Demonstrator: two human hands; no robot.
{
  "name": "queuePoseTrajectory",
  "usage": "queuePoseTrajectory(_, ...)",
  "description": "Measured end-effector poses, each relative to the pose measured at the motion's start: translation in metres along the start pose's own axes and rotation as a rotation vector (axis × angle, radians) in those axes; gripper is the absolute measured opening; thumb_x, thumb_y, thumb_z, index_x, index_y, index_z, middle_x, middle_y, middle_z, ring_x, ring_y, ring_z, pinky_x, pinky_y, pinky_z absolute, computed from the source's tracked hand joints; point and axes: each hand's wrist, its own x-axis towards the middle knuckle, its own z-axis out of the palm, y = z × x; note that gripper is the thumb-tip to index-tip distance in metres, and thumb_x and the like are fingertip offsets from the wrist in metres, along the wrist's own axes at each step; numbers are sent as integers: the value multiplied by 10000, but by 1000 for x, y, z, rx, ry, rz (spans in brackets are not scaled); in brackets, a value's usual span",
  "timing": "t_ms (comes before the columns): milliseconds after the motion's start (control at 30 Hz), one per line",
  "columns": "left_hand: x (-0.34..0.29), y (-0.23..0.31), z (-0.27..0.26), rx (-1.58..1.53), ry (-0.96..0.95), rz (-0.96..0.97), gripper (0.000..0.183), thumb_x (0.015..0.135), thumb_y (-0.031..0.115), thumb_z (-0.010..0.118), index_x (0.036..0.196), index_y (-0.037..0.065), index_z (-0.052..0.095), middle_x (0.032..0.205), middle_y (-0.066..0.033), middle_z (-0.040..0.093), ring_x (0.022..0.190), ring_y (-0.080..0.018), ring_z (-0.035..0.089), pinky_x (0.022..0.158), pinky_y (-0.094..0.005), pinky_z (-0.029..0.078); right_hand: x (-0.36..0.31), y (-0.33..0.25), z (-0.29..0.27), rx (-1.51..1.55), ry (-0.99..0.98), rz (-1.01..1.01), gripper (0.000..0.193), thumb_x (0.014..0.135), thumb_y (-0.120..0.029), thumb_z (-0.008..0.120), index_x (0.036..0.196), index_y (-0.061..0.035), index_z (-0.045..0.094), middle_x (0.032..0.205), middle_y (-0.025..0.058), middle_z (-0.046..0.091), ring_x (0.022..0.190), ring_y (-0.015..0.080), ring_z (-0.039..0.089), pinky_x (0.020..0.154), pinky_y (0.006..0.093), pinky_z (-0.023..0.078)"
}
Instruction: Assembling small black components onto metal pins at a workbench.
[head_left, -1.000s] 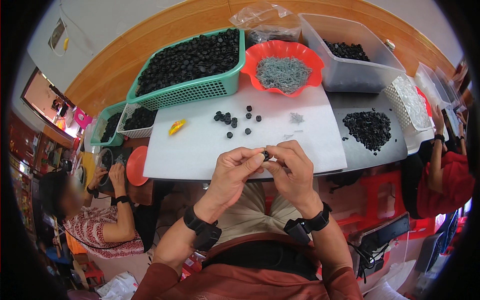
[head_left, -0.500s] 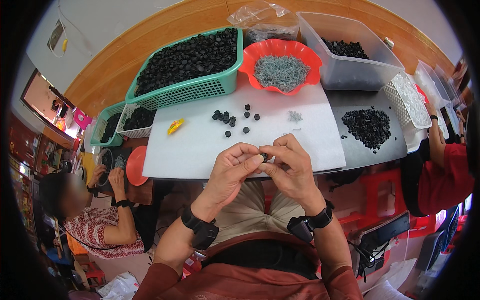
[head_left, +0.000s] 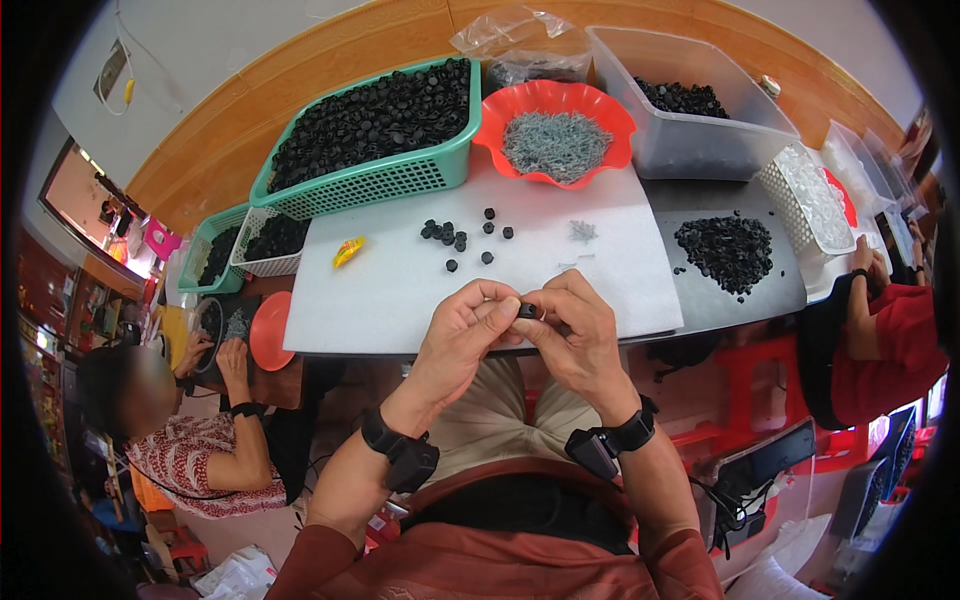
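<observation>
Just over the near edge of the white foam sheet [head_left: 370, 310], a small black plastic cap [head_left: 527, 311] is pinched between my two hands. My left hand [head_left: 462, 335] has its thumb and forefinger closed on one side of it. The fingers of my right hand [head_left: 578, 335] close on the other side, hiding part of the piece. Beyond them lie several loose black caps [head_left: 460, 240] and a small heap of grey screws [head_left: 582, 231]. A couple of single screws [head_left: 568, 265] lie close to my right fingertips.
Behind the sheet stand a green basket [head_left: 400, 178] of black parts, a red scalloped bowl [head_left: 624, 130] of screws and a clear bin [head_left: 700, 150]. Black pieces [head_left: 725, 250] are piled at right. A yellow packet [head_left: 348, 251] lies left. People work on both sides.
The black cap has turned between my fingers and shows more of its side. My hands stay nearly in place. The view has shifted slightly.
</observation>
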Motion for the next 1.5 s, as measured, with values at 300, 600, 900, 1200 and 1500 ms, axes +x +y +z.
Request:
queuePoseTrajectory(300,2,-2,0,37,10,3,264,1052,228,652,1203,21,591,1034,-49,729,927,-73,680,834,-232,557,0,-5,1,-13,16,43,267,826,16,790,1080,-21,718,901,80,599,680,161,594,562,279,481)
queuePoseTrajectory(600,1,0,2,86,12,16,261,1057,245,640,1203,32,602,1014,-29,712,896,-76,672,823,-259,564,0,-4,2,-27,18,43,252,827,17,787,1065,-13,714,903,80,600,694,160,600,556,278,483)
queuePoseTrajectory(900,0,2,7,71,40,16,249,1049,232,652,1192,32,611,986,-29,714,876,-78,677,831,-260,566,-1,-5,3,-18,20,63,248,835,6,791,1070,-9,714,924,83,604,702,159,614,554,270,493)
queuePoseTrajectory(1200,1,0,6,91,45,17,241,1045,217,655,1190,31,609,987,-33,723,885,-86,688,825,-261,561,-1,-3,2,-25,28,47,246,825,7,792,1059,-12,720,893,75,605,673,153,603,556,278,493)
queuePoseTrajectory(1500,2,-2,1,59,41,17,262,1034,200,670,1202,11,606,1054,-63,741,917,-88,698,835,-239,567,0,2,2,8,14,59,309,801,18,789,1102,-29,734,894,54,602,586,96,520,519,257,413)
